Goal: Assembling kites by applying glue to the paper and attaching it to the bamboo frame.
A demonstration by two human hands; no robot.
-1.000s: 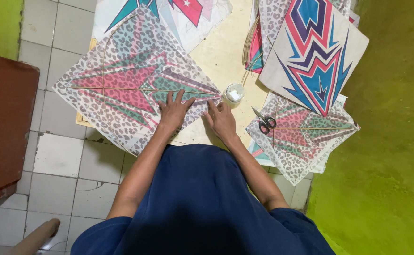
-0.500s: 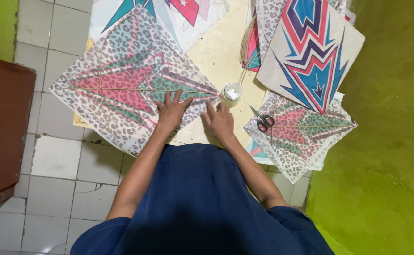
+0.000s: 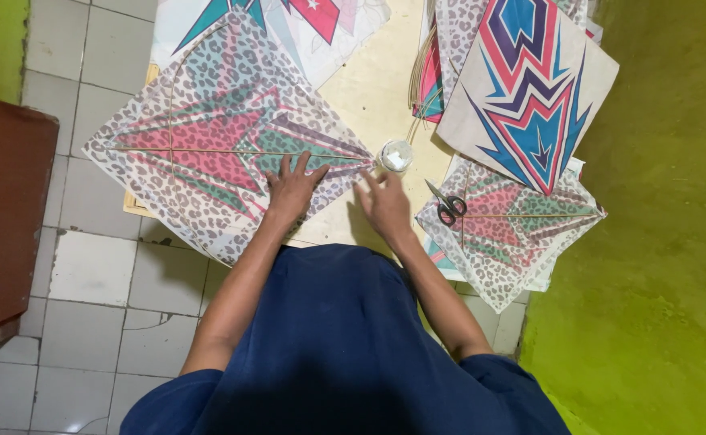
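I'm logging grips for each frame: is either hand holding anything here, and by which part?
Nothing is gripped. The left hand lies flat, pressing the leopard-print kite near its right corner; the right hand rests open beside it.

A leopard-print paper kite [image 3: 208, 145] with pink-green centre lies flat on the board.

Thin matt paper kite [image 3: 224, 137] on slim wooden sticks; glossy floor tiles [image 3: 87, 274].

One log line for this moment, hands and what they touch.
left hand: flat on leopard-print kite | right hand: on the board beside small glue pot | scissors: on right kite, untouched
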